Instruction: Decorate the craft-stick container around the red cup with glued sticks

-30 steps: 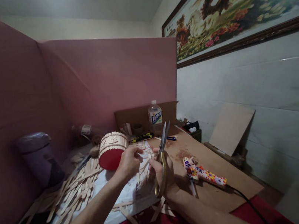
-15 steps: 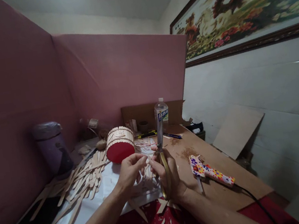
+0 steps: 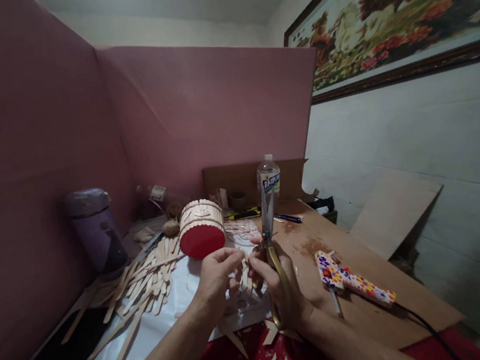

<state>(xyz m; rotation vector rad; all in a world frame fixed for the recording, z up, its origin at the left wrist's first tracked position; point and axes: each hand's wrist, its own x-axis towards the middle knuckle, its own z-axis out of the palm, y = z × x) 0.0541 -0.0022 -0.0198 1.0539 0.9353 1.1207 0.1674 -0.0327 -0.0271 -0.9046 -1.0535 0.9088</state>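
Note:
My right hand [image 3: 285, 284] is wrapped round a pair of scissors [image 3: 269, 227] with brass-coloured handles, the blades pointing up and slightly parted. My left hand [image 3: 219, 282] is closed in a pinch, its fingertips almost meeting those of my right hand. Between the fingertips is a small pale piece [image 3: 246, 257], apparently wood, partly hidden by the fingers. Just beyond my left hand, a drum-shaped piece [image 3: 202, 228] clad in craft sticks lies on its side, its red round face towards me. Cut stick scraps [image 3: 271, 333] lie below my hands.
A heap of craft sticks [image 3: 150, 277] spreads at left by a purple tumbler [image 3: 97, 231]. At right, a flowered glue gun [image 3: 354, 283] with a cord rests on the brown board [image 3: 392, 325]. Behind the scissors stand a plastic bottle [image 3: 271, 169] and a yellow-black cutter [image 3: 245, 213].
The view has swung slightly left, so everything sits further right. Both hands stay together at the fingertips, and the scissor blades look a little more parted.

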